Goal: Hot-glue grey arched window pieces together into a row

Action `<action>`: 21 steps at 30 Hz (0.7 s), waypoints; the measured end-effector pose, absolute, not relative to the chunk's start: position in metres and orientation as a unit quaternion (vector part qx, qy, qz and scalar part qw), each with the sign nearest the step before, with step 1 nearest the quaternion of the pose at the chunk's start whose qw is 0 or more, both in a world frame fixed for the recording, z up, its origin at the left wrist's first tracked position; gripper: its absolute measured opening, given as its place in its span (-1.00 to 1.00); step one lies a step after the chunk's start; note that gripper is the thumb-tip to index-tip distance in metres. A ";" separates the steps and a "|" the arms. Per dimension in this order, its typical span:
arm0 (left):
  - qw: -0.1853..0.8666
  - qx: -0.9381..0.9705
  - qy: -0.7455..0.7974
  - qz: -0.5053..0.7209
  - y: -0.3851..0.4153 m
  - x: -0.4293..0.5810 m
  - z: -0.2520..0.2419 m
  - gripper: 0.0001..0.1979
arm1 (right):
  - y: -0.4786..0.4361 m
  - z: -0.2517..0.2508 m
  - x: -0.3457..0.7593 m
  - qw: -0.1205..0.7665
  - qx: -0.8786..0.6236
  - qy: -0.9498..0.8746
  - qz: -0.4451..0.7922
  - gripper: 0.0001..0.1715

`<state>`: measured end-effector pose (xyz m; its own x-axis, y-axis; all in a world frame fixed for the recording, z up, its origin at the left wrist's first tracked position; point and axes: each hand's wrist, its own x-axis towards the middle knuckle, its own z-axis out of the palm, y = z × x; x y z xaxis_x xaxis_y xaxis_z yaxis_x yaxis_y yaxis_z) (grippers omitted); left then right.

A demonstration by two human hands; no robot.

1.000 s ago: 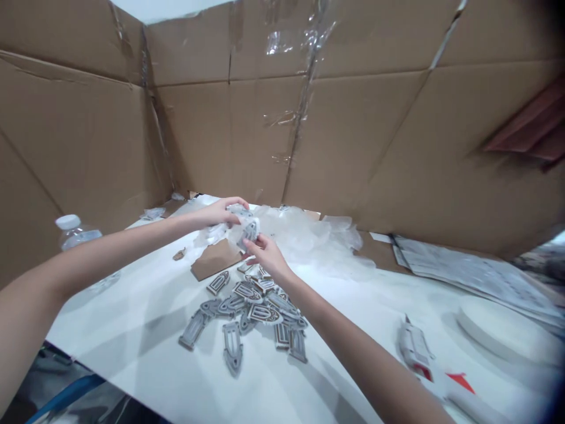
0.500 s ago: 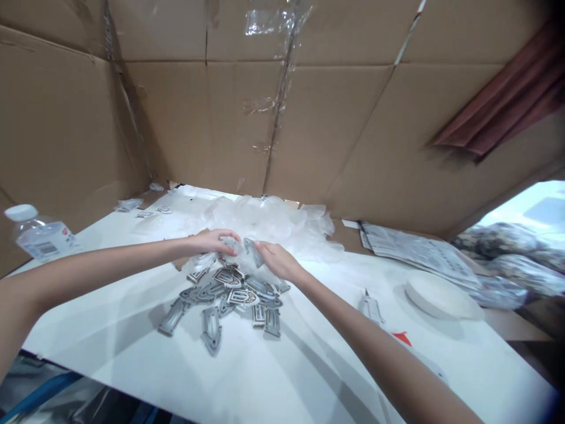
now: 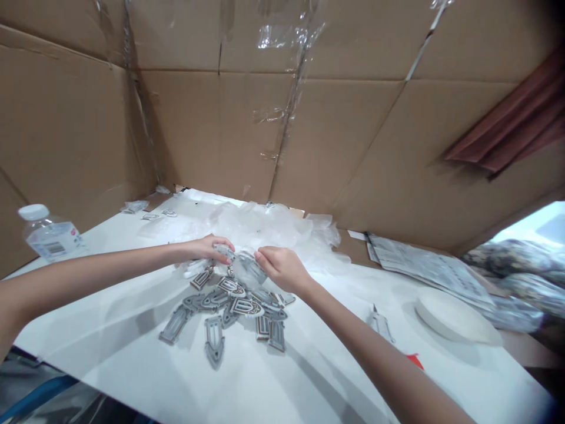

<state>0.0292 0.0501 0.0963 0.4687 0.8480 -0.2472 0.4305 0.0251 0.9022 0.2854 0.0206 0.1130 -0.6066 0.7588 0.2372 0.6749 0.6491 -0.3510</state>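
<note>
My left hand (image 3: 212, 248) is closed on a grey metal buckle-like piece (image 3: 224, 253), held just above the pile. Opposite it, my right hand (image 3: 282, 268) pinches a clear plastic bag (image 3: 248, 270) between thumb and fingers. Something greyish shows through the plastic, but its outline is blurred. Below both hands lies a loose pile of grey metal pieces (image 3: 246, 307), slotted and pointed or shield-shaped. One pointed piece (image 3: 214, 341) lies apart at the front. Behind the hands spreads a heap of clear plastic bags (image 3: 265, 227).
A bottle (image 3: 50, 235) stands at the left by the cardboard wall (image 3: 212, 129). On the right are a cutter (image 3: 380, 324), a white round roll (image 3: 457, 318), a red item (image 3: 415, 360) and printed sheets (image 3: 424, 262). Red cloth (image 3: 507, 129) hangs at upper right.
My right hand has shifted slightly right, and clear plastic is now stretched beside its fingertips where a grey piece was seen. My left hand stays near, still holding a piece. The view has tilted slightly.
</note>
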 end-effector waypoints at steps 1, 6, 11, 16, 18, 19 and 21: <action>0.532 0.672 0.477 0.197 0.050 0.029 0.097 -0.48 | 0.021 0.114 0.285 0.202 -0.400 -0.885 0.122 -0.55; 0.524 0.673 0.480 0.203 0.048 0.029 0.096 -0.53 | 0.023 0.108 0.280 0.264 -0.384 -0.859 0.212 -0.65; 0.519 0.672 0.483 0.213 0.046 0.034 0.092 -0.66 | 0.029 0.097 0.279 0.303 -0.395 -0.788 0.363 -0.75; 0.518 0.678 0.475 0.214 0.044 0.041 0.092 -0.70 | 0.029 0.083 0.280 0.314 -0.408 -0.713 0.476 -0.80; 0.519 0.682 0.470 0.209 0.041 0.044 0.092 -0.66 | 0.028 0.079 0.279 0.314 -0.415 -0.693 0.499 -0.75; 0.519 0.685 0.468 0.206 0.040 0.045 0.092 -0.64 | 0.028 0.079 0.278 0.314 -0.416 -0.687 0.506 -0.73; 0.515 0.692 0.464 0.200 0.036 0.046 0.093 -0.60 | 0.028 0.080 0.277 0.327 -0.417 -0.679 0.509 -0.75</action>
